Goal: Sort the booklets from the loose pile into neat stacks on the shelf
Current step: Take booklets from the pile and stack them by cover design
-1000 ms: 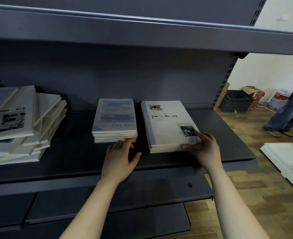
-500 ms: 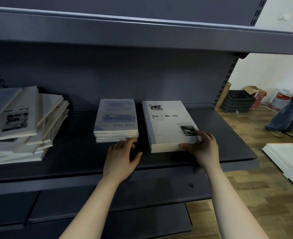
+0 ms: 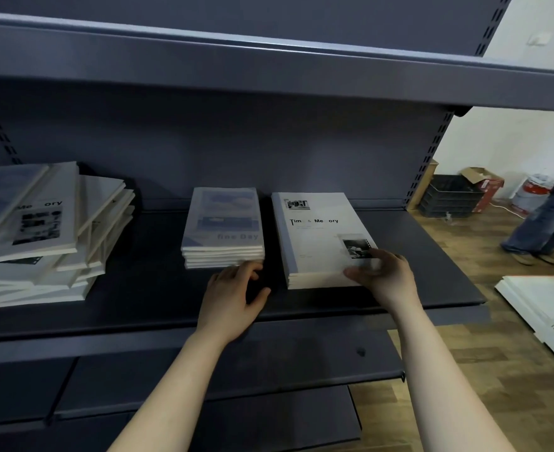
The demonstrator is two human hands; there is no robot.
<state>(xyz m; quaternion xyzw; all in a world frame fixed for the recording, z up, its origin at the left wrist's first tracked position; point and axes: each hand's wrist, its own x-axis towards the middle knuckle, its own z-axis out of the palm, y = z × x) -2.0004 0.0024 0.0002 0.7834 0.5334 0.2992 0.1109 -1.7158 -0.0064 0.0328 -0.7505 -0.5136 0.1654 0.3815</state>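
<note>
Two neat stacks stand mid-shelf: a smaller "One Day" stack and, to its right, a larger "Time & Memory" stack. At the far left a loose pile of booklets lies fanned and crooked. My left hand rests on the shelf with relaxed fingers, its fingertips touching the front edge of the "One Day" stack. My right hand holds the front right corner of the "Time & Memory" stack, thumb against the front edge and fingers over the top cover.
The dark shelf board has bare room right of the stacks and between the pile and the stacks. An upper shelf overhangs. On the floor at right are white panels, a black crate, and a person's legs.
Both hands stay at the front edges of the two stacks. My right thumb has slid slightly left along the "Time & Memory" stack's front edge. The person at the right has stepped further off.
</note>
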